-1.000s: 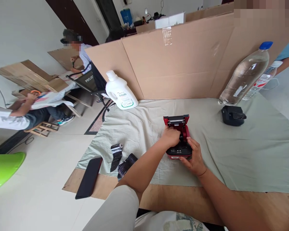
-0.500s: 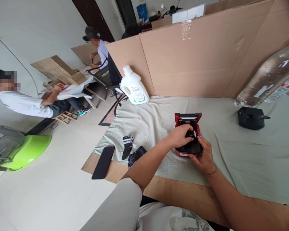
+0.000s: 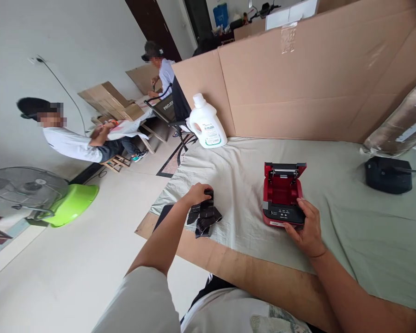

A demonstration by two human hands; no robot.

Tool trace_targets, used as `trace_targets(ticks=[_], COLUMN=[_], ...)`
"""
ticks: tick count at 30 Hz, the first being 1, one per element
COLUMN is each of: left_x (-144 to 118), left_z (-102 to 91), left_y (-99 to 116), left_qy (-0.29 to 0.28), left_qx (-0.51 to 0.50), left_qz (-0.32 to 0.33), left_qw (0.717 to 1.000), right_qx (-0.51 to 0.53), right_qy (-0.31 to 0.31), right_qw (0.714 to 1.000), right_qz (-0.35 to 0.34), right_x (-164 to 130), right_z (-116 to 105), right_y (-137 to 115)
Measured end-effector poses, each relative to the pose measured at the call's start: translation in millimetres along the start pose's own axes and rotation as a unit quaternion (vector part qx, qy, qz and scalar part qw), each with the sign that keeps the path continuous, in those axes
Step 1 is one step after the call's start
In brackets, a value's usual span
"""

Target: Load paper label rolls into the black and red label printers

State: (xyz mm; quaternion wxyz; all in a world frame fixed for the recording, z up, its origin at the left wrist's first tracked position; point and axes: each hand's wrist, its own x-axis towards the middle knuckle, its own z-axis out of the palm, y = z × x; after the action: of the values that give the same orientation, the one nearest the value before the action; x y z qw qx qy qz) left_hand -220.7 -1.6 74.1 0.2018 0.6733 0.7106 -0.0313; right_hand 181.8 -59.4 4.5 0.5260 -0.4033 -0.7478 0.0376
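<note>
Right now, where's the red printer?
Head view, right of centre: the red printer sits lid-open on the grey cloth, the right hand holding its near edge, black rolls to its left.

A small red printer (image 3: 283, 196) sits on the pale cloth toward the near middle of the table, its lid swung open and standing up at the far side. The paper bay inside is bare red plastic, and the near part carries a black panel with small buttons. To its left, near the cloth's near-left edge, lies a loose heap of black ribbon rolls (image 3: 205, 215), glossy and partly unwound, the strips crumpled over one another. The printer and the rolls lie well apart.
</note>
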Motion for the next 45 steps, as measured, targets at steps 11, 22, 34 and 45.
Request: trace_targets(ticks=[11, 22, 34, 45], left_x=[-26, -69, 10, 24], left_z=[-1.7, -77.4, 6.8, 28.7], left_y=[-45, 77, 253, 248], left_qy=[-0.001, -0.227, -0.046, -0.018], left_qx=[0.112, -0.174, 0.063, 0.020], left_qz=[-0.090, 0.188, 0.327, 0.316], left_qw=[0.990, 0.940, 0.942, 0.948], right_qx=[-0.001, -0.006, -0.002, -0.010], right_qy=[0.004, -0.012, -0.003, -0.013], right_qw=[1.000, 1.000, 1.000, 0.999], right_qz=[-0.009, 0.003, -0.003, -0.031], right_x=[1, 1, 0, -1], right_z=[0, -4, -9, -13], right_y=[-1, -2, 2, -2])
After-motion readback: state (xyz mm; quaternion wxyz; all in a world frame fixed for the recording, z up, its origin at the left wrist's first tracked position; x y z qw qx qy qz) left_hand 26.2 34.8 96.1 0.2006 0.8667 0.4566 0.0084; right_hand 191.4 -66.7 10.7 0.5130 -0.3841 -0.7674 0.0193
